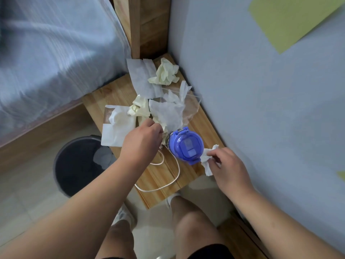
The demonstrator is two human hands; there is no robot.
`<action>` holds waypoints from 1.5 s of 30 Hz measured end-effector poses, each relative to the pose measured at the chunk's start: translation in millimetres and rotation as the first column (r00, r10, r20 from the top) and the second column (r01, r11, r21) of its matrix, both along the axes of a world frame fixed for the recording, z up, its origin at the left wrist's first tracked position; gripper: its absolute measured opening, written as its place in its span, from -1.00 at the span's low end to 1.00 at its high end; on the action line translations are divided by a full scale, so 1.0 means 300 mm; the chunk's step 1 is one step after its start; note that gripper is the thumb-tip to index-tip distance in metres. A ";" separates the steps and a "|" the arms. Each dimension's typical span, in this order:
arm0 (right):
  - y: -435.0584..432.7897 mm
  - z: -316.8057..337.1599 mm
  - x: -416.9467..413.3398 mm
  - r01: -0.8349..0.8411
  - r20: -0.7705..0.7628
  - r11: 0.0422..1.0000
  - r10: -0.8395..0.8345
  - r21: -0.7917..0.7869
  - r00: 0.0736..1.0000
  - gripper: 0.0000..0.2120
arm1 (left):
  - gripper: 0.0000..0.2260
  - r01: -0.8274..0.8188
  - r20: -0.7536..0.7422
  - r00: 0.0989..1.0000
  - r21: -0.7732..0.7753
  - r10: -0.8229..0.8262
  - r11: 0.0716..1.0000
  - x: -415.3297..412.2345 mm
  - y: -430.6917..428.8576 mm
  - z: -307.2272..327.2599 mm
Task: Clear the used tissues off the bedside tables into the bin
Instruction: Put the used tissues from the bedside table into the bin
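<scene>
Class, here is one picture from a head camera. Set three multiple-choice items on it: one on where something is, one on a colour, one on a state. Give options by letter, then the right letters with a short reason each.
1. Where does the bin stand?
A. On the floor, left of the table
B. On the bed
C. On the table

2. What colour is the bottle lid?
A. Red
B. Blue
C. Green

3. What is the right hand doing?
A. Resting flat and empty
B. Pinching a white tissue
C. Lifting the bottle

Right letters:
1 A: the bin is on the tiled floor, between the bed and the table.
2 B: the bottle shows a blue lid.
3 B: the right hand has its fingers closed on a tissue beside the bottle.
</scene>
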State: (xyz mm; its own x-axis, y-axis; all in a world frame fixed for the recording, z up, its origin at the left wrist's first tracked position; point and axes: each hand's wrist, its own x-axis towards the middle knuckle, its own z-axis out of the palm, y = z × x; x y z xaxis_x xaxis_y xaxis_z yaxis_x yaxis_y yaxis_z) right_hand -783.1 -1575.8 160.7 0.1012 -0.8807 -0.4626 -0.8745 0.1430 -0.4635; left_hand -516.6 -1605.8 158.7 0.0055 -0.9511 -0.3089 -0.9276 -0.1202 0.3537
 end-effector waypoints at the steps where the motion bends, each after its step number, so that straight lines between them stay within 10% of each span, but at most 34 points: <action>1: 0.019 0.003 -0.008 0.006 -0.001 1.000 -0.006 0.001 1.000 -0.84 | -0.83 -0.004 -0.016 1.000 -0.021 0.004 1.000 -0.001 0.006 0.018; 11: 0.275 0.134 0.070 0.003 0.011 0.991 -0.005 0.134 1.000 -0.84 | -0.87 -0.230 -0.127 0.968 -0.084 0.218 0.970 0.181 0.222 0.276; 18: 0.351 0.194 0.418 -0.142 0.099 0.980 0.129 0.137 0.987 -0.82 | -0.89 -0.576 -0.253 0.775 0.096 0.579 0.812 0.493 0.529 0.294; 27: 0.340 0.061 0.951 -0.200 0.221 0.971 0.168 0.132 0.961 -0.87 | -0.88 -0.855 -0.304 0.288 0.345 0.908 0.387 0.834 0.871 0.017; 34: 0.359 -0.268 1.192 -0.129 0.202 0.967 0.085 0.220 0.976 -0.88 | -0.88 -0.855 -0.302 0.135 0.446 0.944 0.265 0.907 0.924 -0.275; 45: 0.298 -0.645 1.280 -0.177 0.111 0.939 0.150 0.296 0.982 -0.66 | -0.91 -0.814 -0.373 0.126 0.490 0.919 0.311 0.914 0.854 -0.621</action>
State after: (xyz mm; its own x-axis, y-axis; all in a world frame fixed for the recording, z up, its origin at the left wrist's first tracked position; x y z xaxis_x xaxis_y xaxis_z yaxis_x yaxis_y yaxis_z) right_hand -399.1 -1486.4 -32.7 0.2830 -0.6680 -0.6883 -0.8567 0.1465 -0.4945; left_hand -242.3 -1349.7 -27.7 0.6004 -0.3654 -0.7114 0.1809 -0.8045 0.5658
